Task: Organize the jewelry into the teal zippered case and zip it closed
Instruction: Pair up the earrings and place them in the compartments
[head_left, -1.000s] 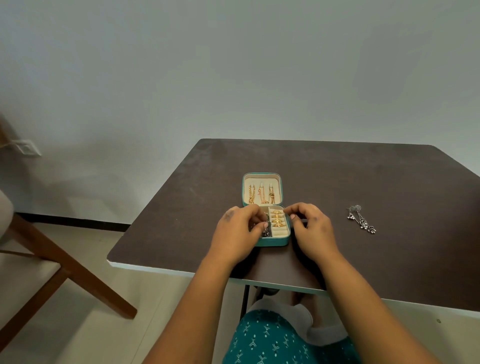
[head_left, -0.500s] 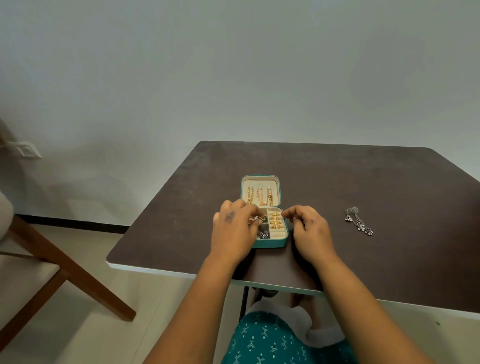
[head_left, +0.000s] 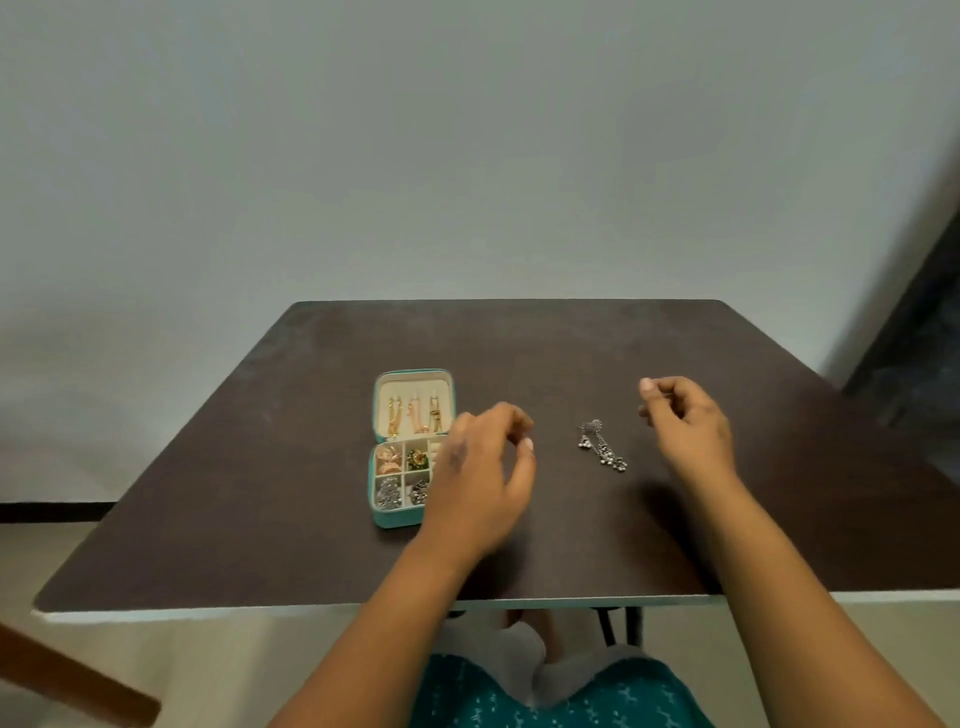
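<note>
The teal zippered case (head_left: 397, 517) lies open on the dark table (head_left: 260, 493), its lid propped up with gold chains hanging inside. Its tray compartments hold gold, green and silver pieces. A pair of silver dangling earrings (head_left: 602, 451) lies loose on the table right of the case. My left hand (head_left: 483, 475) hovers over the right side of the case with fingers loosely curled, holding nothing, and hides that part of the tray. My right hand (head_left: 688, 423) hangs just right of the earrings, fingers relaxed and empty.
The table's near edge runs just in front of my forearms. A wooden chair leg (head_left: 72, 686) shows at the lower left. A plain wall stands behind the table, with a dark panel (head_left: 914, 364) at the far right.
Both hands have left the case and moved right. My right hand now hovers beside the silver earrings, my left hand over the case's right edge. The camera view has shifted right.
</note>
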